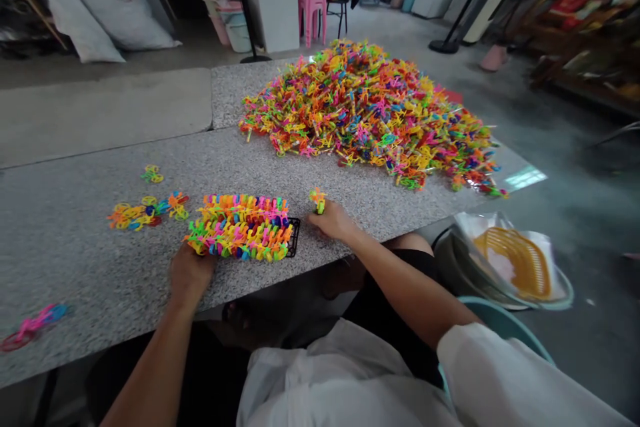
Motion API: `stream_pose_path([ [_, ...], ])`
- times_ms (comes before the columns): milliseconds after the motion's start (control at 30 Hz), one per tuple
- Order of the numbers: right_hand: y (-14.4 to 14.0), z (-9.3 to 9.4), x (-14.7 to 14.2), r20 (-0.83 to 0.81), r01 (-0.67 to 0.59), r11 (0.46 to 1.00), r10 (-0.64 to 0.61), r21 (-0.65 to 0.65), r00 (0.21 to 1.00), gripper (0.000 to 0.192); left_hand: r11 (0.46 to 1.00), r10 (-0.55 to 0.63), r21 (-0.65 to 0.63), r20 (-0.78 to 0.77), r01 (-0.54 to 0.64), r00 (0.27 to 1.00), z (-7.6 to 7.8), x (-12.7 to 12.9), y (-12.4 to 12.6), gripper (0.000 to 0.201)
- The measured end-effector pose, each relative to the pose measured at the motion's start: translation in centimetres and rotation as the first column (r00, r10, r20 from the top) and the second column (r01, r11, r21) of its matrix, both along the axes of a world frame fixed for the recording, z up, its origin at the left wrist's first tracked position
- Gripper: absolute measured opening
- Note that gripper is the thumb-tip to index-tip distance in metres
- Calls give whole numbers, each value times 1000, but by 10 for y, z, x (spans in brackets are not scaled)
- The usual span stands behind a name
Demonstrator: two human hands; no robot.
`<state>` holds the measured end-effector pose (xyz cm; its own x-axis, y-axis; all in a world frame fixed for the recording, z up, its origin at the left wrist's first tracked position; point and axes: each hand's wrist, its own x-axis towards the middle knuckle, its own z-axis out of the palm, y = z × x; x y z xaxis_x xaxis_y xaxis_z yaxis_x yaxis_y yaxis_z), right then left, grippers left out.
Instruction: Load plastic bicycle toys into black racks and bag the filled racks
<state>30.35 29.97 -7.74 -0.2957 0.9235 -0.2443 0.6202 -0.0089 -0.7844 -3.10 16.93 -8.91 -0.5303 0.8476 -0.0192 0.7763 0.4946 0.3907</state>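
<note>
Your right hand (pixel 330 221), just beyond the right end of the black rack (pixel 295 240), has thumb and fingers clamped on a small plastic toy (pixel 320 203). Your left hand (pixel 191 273) is at the rack's near left corner; its fingertips are hidden, so whether they grip cannot be told. Rows of bright toys (pixel 240 230) cover most of the rack on the speckled table (pixel 100 273); the large pile (pixel 370 113) lies beyond, rightward. The mark on the white sack (pixel 113 3) is too blurred to read.
</note>
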Motion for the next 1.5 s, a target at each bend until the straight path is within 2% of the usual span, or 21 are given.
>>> stream_pose_path([
  [67, -5, -1, -15, -121, -47, 997, 40, -58, 992, 18, 1000, -19, 3, 2, 19, 1000, 1, 1, 0, 30],
  [133, -6, -2, -26, -147, -86, 995, 78, -52, 986, 26, 999, -33, 8, 2, 33, 999, 1, 0, 0, 30],
  [233, -3, -1, -35, -50, -141, 990, 141, 9, 989, 27, 1000, -23, 0, -8, 23, 1000, 0, -1, 0, 32],
  [333, -1, 2, -37, 46, -199, 977, 196, 82, 980, 19, 1000, -3, -25, -8, 3, 1000, -2, -2, 0, 33],
  [433, -2, 0, -35, 63, -259, 954, 252, 148, 966, 12, 999, -16, -27, 5, 16, 1000, -2, -3, 0, 35],
  [533, -4, -5, -32, 40, -282, 940, 279, 192, 959, 12, 999, -23, -25, 5, 23, 1000, -1, -2, 0, 40],
  [700, -3, -9, -30, 45, -306, 934, 303, 186, 952, 15, 1000, -13, -9, 14, 13, 1000, 1, 1, 0, 39],
  [867, -3, 2, -35, 272, -400, 899, 346, 176, 898, 19, 999, -35, 16, 11, 35, 999, -1, 0, 0, 39],
  [1000, -9, 3, -43, 395, -435, 887, 348, 153, 850, 28, 999, -32, 12, -6, 32, 999, -6, -4, 0, 41],
  [1100, -12, 1, -44, 415, -446, 877, 344, 178, 842, 31, 999, -40, 17, 0, 40, 999, -8, -6, -1, 40],
  [1200, 5, 7, -31, 353, -511, 846, 436, 152, 828, 29, 999, -42, 15, -12, 42, 999, -6, -7, -1, 37],
  [1233, 17, 10, -23, 352, -488, 861, 416, 143, 838, 28, 999, -45, 14, -10, 45, 999, -6, -8, -1, 37],
  [1267, 30, 14, -13, 378, -415, 898, 336, 148, 863, 29, 999, -52, 12, -3, 52, 999, -5, -8, 0, 38],
  [1333, 61, 21, 10, 475, -135, 963, 8, 234, 880, 36, 998, -68, 12, 9, 68, 998, -4, -9, 0, 38],
  [1367, 76, 23, 21, 511, 2, 956, -158, 292, 845, 39, 997, -70, 12, 10, 70, 997, -4, -9, 1, 38],
  [1400, 89, 24, 30, 532, 85, 939, -262, 334, 805, 42, 998, -68, 14, 7, 68, 998, -4, -10, 1, 36],
  [1433, 99, 23, 38, 548, 123, 925, -315, 358, 775, 44, 998, -63, 19, 2, 63, 998, -4, -10, 1, 34],
  [1500, 110, 18, 47, 574, 98, 925, -308, 367, 758, 46, 998, -52, 31, -4, 52, 999, -5, -11, 2, 29],
])
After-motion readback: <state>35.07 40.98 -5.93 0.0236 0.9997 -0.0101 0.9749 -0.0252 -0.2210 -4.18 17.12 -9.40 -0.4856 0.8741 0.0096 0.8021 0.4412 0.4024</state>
